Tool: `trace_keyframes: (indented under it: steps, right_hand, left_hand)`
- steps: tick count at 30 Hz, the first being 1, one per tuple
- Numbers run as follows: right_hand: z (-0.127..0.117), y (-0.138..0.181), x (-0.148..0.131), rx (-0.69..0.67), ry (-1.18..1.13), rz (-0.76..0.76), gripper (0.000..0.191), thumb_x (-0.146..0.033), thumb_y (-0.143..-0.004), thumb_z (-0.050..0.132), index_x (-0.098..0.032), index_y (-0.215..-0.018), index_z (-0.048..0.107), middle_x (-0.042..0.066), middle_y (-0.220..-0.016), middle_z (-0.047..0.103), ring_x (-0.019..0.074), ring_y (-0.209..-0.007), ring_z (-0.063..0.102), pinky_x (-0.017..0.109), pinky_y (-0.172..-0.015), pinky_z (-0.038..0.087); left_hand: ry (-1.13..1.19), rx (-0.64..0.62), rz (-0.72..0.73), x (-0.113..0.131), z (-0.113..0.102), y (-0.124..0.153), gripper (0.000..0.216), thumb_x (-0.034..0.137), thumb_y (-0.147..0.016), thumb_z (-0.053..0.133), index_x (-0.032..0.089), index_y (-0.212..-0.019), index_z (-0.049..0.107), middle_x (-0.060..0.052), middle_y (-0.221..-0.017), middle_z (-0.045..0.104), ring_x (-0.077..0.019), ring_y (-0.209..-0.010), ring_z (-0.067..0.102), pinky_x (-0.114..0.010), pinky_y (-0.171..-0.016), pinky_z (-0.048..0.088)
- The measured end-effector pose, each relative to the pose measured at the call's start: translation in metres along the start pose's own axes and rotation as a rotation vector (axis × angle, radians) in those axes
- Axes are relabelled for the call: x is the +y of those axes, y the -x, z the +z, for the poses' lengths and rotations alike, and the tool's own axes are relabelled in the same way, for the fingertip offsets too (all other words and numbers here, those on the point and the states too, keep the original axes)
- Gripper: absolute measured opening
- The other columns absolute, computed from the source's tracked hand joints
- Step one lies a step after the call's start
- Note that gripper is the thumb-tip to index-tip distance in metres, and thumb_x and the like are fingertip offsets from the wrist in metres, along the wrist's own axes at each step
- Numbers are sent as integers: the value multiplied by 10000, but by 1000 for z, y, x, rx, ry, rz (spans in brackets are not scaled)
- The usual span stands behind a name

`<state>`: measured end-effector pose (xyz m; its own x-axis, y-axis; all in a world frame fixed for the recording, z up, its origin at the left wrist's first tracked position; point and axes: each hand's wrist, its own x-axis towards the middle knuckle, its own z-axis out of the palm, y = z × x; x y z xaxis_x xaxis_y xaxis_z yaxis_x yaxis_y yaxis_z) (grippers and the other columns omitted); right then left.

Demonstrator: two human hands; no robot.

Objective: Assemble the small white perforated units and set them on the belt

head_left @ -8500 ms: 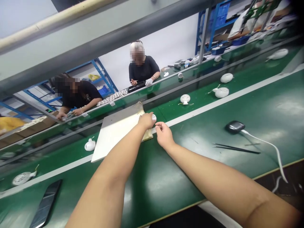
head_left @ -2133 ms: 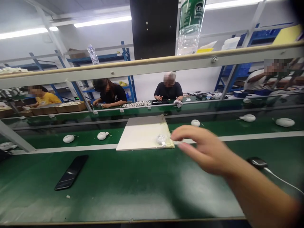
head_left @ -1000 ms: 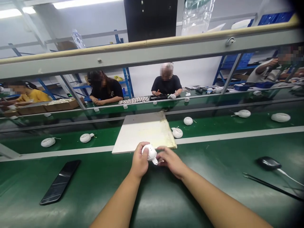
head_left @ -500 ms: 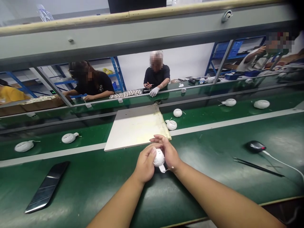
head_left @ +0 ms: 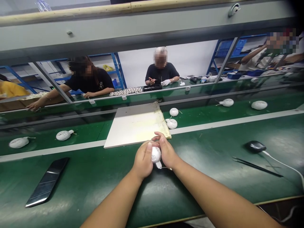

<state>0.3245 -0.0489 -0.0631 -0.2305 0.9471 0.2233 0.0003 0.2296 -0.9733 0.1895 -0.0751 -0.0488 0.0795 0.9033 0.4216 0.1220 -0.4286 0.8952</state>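
Observation:
Cupped between both palms is a round white plastic device [head_left: 156, 155] with small slots in its shell, a short tab and a thin cord hanging toward me. My left hand [head_left: 143, 158] closes round its left side, with the thumb lying along the shell. My right hand [head_left: 167, 152] wraps the other side, fingers curled over the far end and meeting the left fingers. The device is held above the green bench [head_left: 209, 180], just in front of a white board [head_left: 133, 125]. Two similar devices, a nearer one [head_left: 172, 123] and a farther one [head_left: 174, 111], lie by the board's right edge.
More white devices lie left [head_left: 64, 135] and right [head_left: 226, 102] on the green belt [head_left: 204, 115]. A dark phone-like slab [head_left: 47, 182] is at left; black tweezers [head_left: 257, 166] and a black corded mouse-like object [head_left: 255, 146] are at right. Co-workers sit beyond the rail.
Several devices on the belt have shifted left. My hands, still round the device, have moved slightly left and away from me. A co-worker across at left has stretched an arm out to the left.

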Motion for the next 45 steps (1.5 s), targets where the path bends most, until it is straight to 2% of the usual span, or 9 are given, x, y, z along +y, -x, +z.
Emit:
trace_keyframes:
  steps: [4,8,11,14,18,23,33,40,45]
  right_hand:
    - [-11,2,-13,-179,178,-63,611,-435,-893,626,-225,-1421,401,112,-1285,613,251,-1160,602,440,-1016,474]
    - [-14,4,-13,-69,299,-161,783,-359,-801,733,-216,-1459,333,118,-1218,650,256,-1112,637,451,-982,510]
    - [-20,3,-13,-41,532,-460,775,-379,-749,786,-227,-1416,421,139,-1295,621,305,-1204,585,506,-1047,457]
    - [-28,1,-15,-80,505,-628,632,-499,-801,726,-233,-1332,510,133,-1251,641,305,-1154,605,502,-1015,475]
    - [-31,-3,-11,128,116,-399,466,-559,-969,451,-217,-1274,536,123,-1197,648,257,-1113,625,463,-1000,491]
    - [-20,0,-2,-66,-142,-31,474,-604,-974,415,-215,-1182,590,87,-1028,728,237,-984,689,423,-916,536]
    - [-20,3,-6,-78,-32,42,463,-627,-951,441,-240,-1104,645,61,-936,714,243,-874,663,409,-824,534]
    - [-28,-12,-2,-13,133,-30,459,-537,-1005,343,-201,-1159,615,75,-1020,700,235,-966,648,417,-913,490]
    - [-57,-41,16,345,437,-119,370,-422,-903,541,-167,-1158,622,137,-1195,634,272,-1059,611,434,-946,482]
  left_hand:
    - [7,36,105,-5,-12,-5,456,451,-1039,342,186,-1073,712,-111,-1210,660,-241,-1200,576,-416,-1090,396]
    - [6,99,-55,-14,-20,-5,558,601,-991,347,212,-1312,585,-130,-1392,550,-268,-1270,529,-429,-1060,426]
    - [148,-79,-323,-16,-25,-5,739,718,-948,220,164,-1307,553,-150,-1133,663,-244,-907,657,-381,-769,533]
    - [63,-277,-258,-7,-27,-6,639,675,-932,417,149,-1260,576,-125,-1076,674,-237,-891,635,-371,-815,513]
    - [-126,-416,-77,6,-22,-2,560,487,-862,666,181,-1309,526,-117,-1233,617,-263,-1058,592,-386,-953,462]
    - [-132,-438,26,1,-8,6,561,496,-861,641,186,-1316,532,-145,-1338,572,-287,-1109,589,-397,-958,458]
    - [-282,-423,146,3,-1,10,468,396,-899,579,174,-1310,554,-148,-1353,592,-304,-1190,583,-410,-1027,434]
    - [-253,-272,-77,-10,-9,-7,502,471,-877,610,185,-1286,558,-106,-1186,678,-244,-995,653,-377,-915,501]
    - [-639,341,-380,-34,-110,-75,482,523,-947,397,129,-1039,659,-148,-1049,709,-279,-996,655,-395,-895,500]
